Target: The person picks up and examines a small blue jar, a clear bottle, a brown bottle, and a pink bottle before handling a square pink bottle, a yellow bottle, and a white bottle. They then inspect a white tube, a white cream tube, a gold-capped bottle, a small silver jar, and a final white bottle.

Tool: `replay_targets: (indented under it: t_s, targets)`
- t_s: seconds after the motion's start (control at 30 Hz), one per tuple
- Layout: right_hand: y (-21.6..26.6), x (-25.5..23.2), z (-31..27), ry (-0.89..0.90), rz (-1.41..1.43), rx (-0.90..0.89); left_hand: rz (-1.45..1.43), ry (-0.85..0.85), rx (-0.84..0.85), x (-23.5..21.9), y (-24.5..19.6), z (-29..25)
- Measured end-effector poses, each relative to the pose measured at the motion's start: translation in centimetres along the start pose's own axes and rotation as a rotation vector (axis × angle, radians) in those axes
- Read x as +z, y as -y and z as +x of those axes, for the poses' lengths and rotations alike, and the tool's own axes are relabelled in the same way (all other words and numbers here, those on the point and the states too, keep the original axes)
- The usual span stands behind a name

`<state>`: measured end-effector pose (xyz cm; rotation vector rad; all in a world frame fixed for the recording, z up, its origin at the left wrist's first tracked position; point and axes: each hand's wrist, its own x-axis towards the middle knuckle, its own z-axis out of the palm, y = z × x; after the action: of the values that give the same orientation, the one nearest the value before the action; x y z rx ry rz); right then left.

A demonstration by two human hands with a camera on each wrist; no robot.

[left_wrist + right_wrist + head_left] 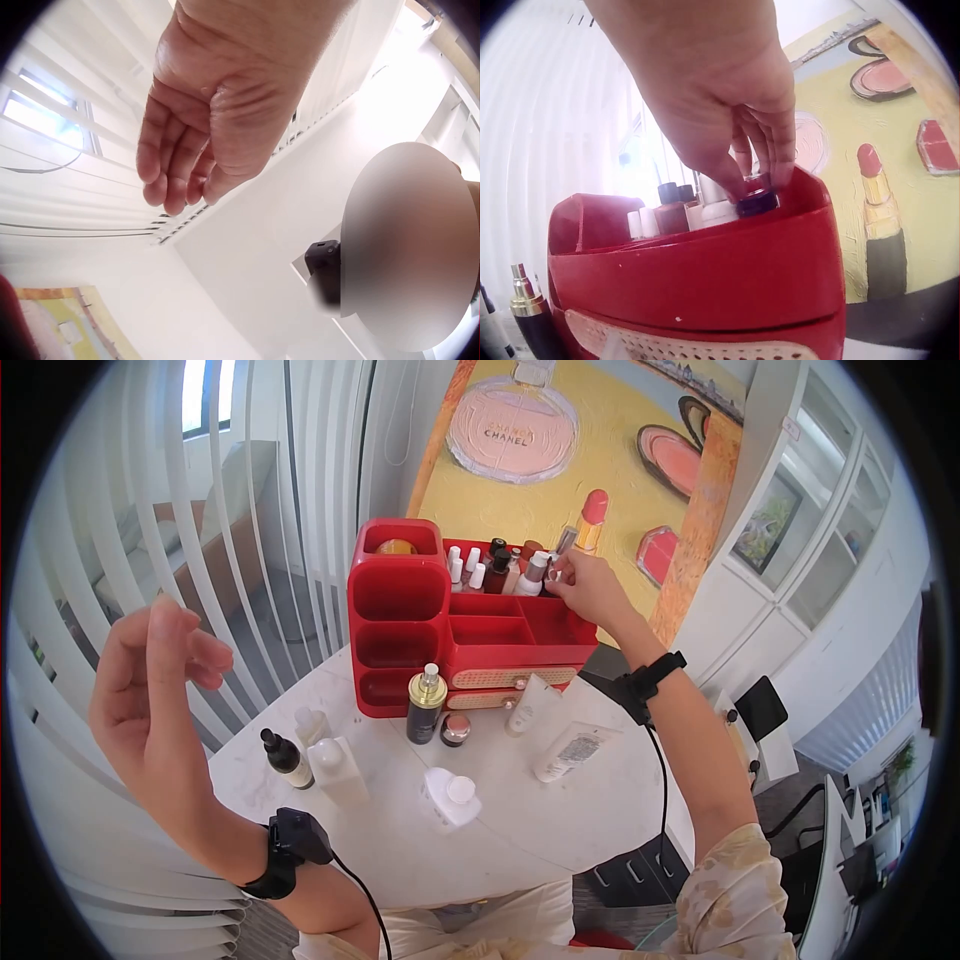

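My right hand (592, 590) reaches into the back row of the red organizer (520, 653), at its right end. In the right wrist view, the fingers of this hand (739, 97) pinch the top of a small dark blue bottle (757, 203), which sits low behind the organizer's red wall (697, 281). White-capped bottles (477, 576) and dark-capped ones stand left of it. Raised at the left, away from the table, my left hand (150, 690) holds nothing, its fingers loosely bent; the left wrist view shows this hand (217, 112) with its fingers hanging together.
On the white table (510, 840) stand a black pump bottle with gold collar (425, 708), a small jar (455, 730), a dropper bottle (287, 760) and white bottles (338, 770). Two tubes (572, 751) lie at the right. Vertical blinds hang left; a painting (600, 420) is behind.
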<state>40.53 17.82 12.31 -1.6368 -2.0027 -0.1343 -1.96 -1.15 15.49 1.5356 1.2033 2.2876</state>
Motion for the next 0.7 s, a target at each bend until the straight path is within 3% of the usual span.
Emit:
replay_targets:
  t_s: [0.7]
  targets:
    - [-0.2,1.5,0.1,-0.022,-0.111,0.013,0.016,0.011,0.032,0.3,0.2,-0.1]
